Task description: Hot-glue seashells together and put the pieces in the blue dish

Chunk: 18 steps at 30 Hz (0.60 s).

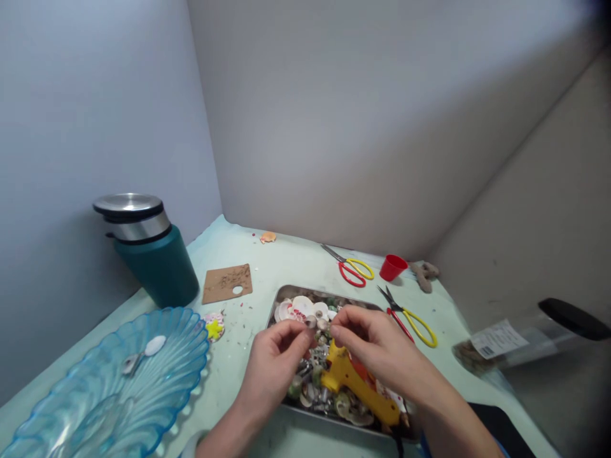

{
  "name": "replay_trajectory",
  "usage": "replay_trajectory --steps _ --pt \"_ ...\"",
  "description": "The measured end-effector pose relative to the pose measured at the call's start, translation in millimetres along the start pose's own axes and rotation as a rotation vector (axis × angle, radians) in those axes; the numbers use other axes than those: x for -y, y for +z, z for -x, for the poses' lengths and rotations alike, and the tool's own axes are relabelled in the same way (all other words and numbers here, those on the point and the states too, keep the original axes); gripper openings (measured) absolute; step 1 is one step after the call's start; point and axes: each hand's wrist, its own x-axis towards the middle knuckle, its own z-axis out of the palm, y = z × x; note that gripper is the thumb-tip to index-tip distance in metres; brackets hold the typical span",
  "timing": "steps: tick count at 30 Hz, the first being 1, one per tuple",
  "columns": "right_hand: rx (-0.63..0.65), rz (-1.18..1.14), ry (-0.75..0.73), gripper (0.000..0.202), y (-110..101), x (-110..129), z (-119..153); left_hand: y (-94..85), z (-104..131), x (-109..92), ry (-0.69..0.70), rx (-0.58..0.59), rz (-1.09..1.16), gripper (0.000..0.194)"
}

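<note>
My left hand [274, 362] is closed in a pinch, with a small greyish shell [310, 322] at its fingertips. A short gap away, my right hand [370, 331] also has thumb and forefinger pressed together; what they hold, if anything, is too small to make out. Both hands hover over a metal tray [305, 416] filled with shells, among them several white ones [302, 306] at its far side. Across the tray's contents lies a yellow glue gun [358, 385], partly beneath my right hand and forearm.
A blue scalloped dish [119, 381] and a teal flask [157, 267] stand at left, near brown cardboard [226, 283]. Behind the tray are red-and-yellow scissors [351, 267], a second pair [410, 318] and a red cup [393, 268]. At right lies a clear jar [520, 340] with a black lid.
</note>
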Motion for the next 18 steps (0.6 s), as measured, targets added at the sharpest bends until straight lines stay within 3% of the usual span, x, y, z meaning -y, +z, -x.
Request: replay_trajectory --steps 9,18 --pt "-0.006 0.06 -0.003 0.016 1.5 1.5 -0.6 0.5 -1.8 4.4 -0.007 -0.027 0.023 0.021" --pt "-0.006 0.063 -0.032 0.016 0.1 0.8 -2.1 -1.0 -1.6 -1.9 -0.096 0.033 0.17 0.029"
